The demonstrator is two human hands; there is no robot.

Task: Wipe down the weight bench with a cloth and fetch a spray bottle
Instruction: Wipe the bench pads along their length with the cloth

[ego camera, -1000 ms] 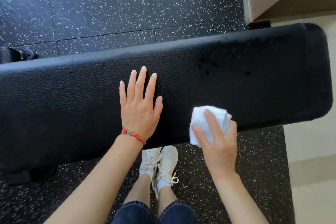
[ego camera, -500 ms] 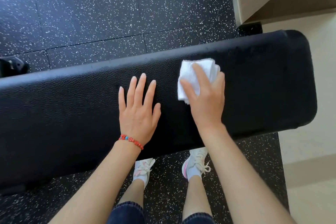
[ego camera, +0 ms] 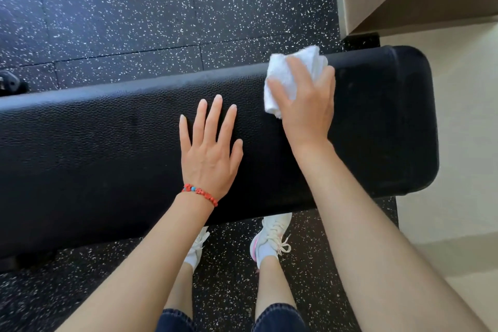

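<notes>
The white cloth lies bunched on the far edge of the black bench surface, near its right end, gripped and pressed down by the right hand, prob. to wipe that edge. The left hand rests flat w/ straight fingers mid-pad, likely as support. Free pad remains to the left & right; no spray bottle in view.

Bare forearms, no sleeves. Red beaded bracelet with one blue bead on left wrist. Dark blue denim cuffs at knees. White lace-up sneakers, pink trim, white socks.
</notes>
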